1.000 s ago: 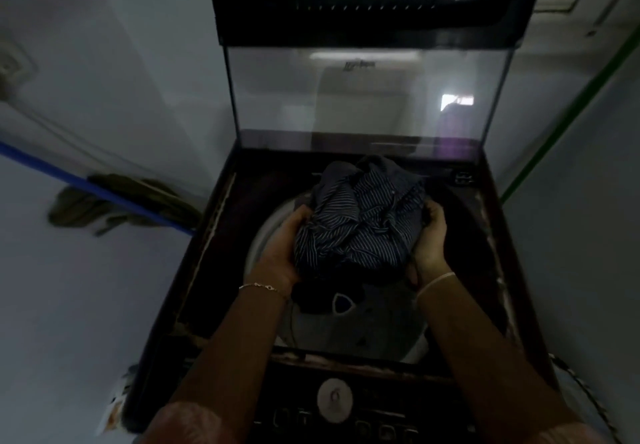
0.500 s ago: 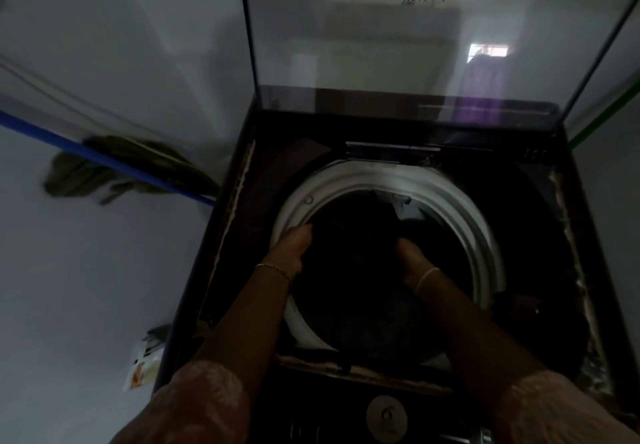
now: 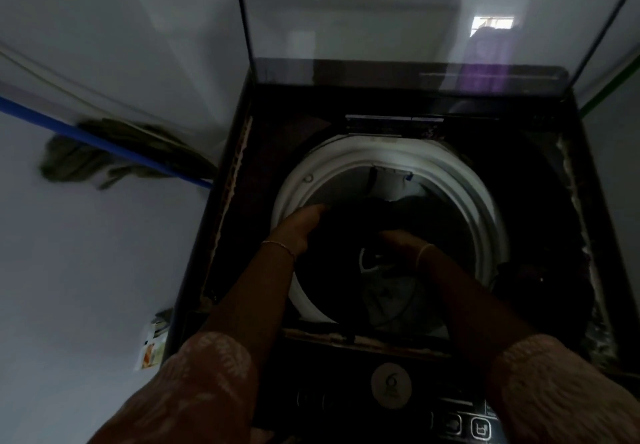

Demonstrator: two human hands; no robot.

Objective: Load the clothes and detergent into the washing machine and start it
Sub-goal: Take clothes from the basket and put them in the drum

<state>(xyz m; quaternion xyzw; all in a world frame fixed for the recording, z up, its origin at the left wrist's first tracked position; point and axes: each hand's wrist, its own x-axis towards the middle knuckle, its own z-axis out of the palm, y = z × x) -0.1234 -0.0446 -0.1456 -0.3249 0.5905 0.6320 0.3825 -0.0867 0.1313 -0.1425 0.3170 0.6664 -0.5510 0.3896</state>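
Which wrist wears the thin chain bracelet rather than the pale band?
The left hand, at the drum's white rim, has the thin chain on its wrist; the right hand, deeper among the clothes, wears a pale band.

Round knob [image 3: 391, 385] on the washing machine control panel [image 3: 363, 405]: a pale mark like the numeral 6, too dim to be sure.
Button [image 3: 481, 428] at the panel's right end: a tub-shaped symbol, no words.
Carton [image 3: 152, 348] on the floor by the machine: print too blurred to read.

Olive cloth [image 3: 104, 156] over blue pipe [image 3: 104, 140]; packet [image 3: 152, 350] on floor.
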